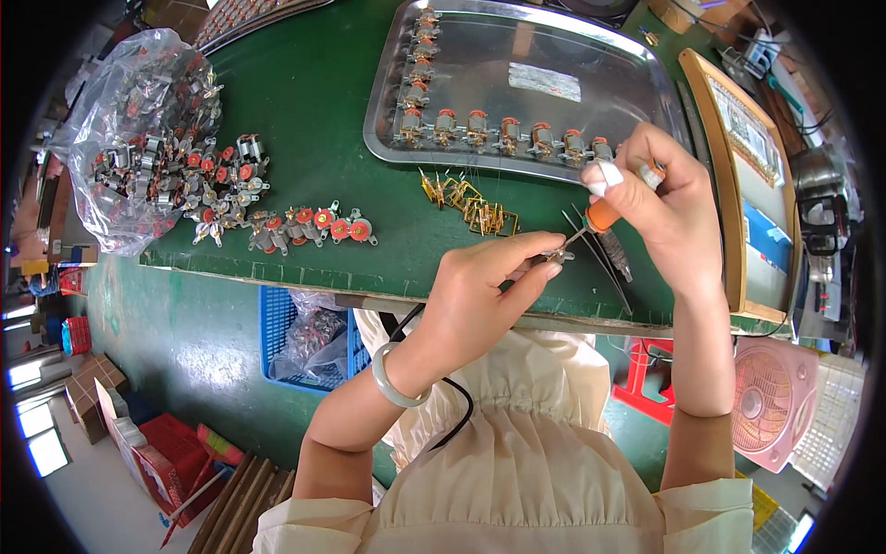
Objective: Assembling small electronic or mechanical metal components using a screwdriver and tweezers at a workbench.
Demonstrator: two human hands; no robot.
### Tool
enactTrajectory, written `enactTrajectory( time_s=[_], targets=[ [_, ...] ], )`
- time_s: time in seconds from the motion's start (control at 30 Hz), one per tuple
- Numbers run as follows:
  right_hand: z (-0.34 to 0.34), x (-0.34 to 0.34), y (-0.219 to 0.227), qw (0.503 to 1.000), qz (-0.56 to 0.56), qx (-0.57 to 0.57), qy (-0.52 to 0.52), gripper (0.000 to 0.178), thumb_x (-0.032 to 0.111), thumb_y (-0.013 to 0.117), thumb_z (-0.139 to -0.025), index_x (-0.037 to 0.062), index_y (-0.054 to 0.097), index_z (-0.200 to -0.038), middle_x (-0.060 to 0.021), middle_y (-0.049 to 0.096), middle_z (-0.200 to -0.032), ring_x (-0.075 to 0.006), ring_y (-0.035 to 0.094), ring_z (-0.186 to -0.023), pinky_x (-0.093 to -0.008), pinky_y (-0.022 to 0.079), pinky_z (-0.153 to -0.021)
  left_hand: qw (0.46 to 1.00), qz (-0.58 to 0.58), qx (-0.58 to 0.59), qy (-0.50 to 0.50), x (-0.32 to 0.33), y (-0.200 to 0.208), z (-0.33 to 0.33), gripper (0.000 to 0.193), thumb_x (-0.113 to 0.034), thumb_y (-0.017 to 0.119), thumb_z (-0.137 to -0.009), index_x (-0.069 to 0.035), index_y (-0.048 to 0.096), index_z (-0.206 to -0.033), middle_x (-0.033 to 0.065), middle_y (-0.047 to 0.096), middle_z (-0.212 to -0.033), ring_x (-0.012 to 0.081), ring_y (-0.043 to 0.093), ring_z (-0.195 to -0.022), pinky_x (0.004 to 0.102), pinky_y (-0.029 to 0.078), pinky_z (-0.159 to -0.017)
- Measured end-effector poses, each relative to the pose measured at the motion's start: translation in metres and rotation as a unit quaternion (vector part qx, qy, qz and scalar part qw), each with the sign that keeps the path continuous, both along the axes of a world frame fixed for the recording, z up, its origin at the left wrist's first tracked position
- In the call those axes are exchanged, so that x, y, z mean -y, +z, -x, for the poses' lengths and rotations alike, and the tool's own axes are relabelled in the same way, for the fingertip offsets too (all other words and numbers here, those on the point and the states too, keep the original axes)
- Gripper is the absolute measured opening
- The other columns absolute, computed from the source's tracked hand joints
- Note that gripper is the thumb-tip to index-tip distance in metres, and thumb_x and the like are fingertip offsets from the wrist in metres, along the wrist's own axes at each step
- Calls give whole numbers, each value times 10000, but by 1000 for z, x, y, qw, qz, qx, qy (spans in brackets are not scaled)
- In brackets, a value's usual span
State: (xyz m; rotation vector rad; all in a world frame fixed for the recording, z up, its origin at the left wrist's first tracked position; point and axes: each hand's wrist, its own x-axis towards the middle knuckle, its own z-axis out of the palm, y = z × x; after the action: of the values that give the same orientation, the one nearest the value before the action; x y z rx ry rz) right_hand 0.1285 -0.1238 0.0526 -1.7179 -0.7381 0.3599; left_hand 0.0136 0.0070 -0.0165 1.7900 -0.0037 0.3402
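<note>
My left hand point(475, 295) is closed at the table's front edge, pinching a small metal motor-like part point(556, 258) between thumb and fingertips; the fingers cover most of it. In my right hand point(674, 208), which has white wrapping on the thumb, is a screwdriver point(602, 217) with an orange handle. Its thin shaft slants down to the left, and the tip meets or nearly meets the part. Metal tweezers point(609, 272) lie under the right hand. Just beyond the left hand is a small pile of brass-coloured bent wire frames point(492, 219).
A metal tray point(377, 129) holds similar parts along two sides. Loose red-faced parts point(323, 219) lie at left beside a clear plastic bag point(101, 111) full of them. A wooden-framed box point(715, 120) stands at right. Below are a blue crate point(277, 346) and a pink fan point(771, 402).
</note>
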Motion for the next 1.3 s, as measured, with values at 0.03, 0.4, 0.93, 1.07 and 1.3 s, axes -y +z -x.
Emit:
enactTrajectory(
  time_s=[0.03, 0.4, 0.93, 1.07, 1.3],
  targets=[
    [3, 0, -1, 1000, -10, 13, -21, 294, 163, 691, -750, 43, 430, -688, -58, 589, -699, -46, 537, -564, -180, 411, -515, 1000, -1, 6, 6, 0, 0, 0, 233, 4, 625, -753, 7, 604, -985, 77, 651, -815, 105, 631, -715, 209, 501, -648],
    [54, 17, -25, 952, -116, -276, -65, 256, 23, 599, -769, 4, 474, -992, 16, 480, -610, -43, 456, -504, -191, 381, -407, 950, 311, 9, -12, -9, 18, 3, 281, -122, 440, -901, 56, 487, -1113, 144, 572, -993, 244, 617, -859, 313, 526, -755],
    [60, -5, -32, 900, -278, -323, -89, 177, 73, 595, -787, -26, 541, -923, -21, 513, -692, -44, 394, -489, -217, 347, -410, 902, 420, -71, -65, -11, 25, 6, 291, -131, 426, -905, 42, 473, -1135, 179, 589, -979, 268, 634, -774, 311, 553, -655],
    [63, -4, -32, 898, -286, -320, -98, 173, 71, 592, -788, -28, 541, -920, -23, 514, -697, -45, 395, -490, -217, 351, -414, 903, 419, -70, -67, -12, 26, 7, 290, -132, 425, -905, 41, 474, -1133, 179, 587, -982, 269, 634, -776, 310, 554, -654],
    [64, 4, -32, 901, -264, -332, -87, 222, 95, 582, -798, -27, 513, -971, -14, 511, -692, -53, 401, -491, -217, 357, -423, 897, 431, -68, -66, -12, 29, 8, 279, -143, 428, -906, 38, 466, -1115, 174, 582, -983, 271, 631, -789, 316, 554, -661]
  ],
)
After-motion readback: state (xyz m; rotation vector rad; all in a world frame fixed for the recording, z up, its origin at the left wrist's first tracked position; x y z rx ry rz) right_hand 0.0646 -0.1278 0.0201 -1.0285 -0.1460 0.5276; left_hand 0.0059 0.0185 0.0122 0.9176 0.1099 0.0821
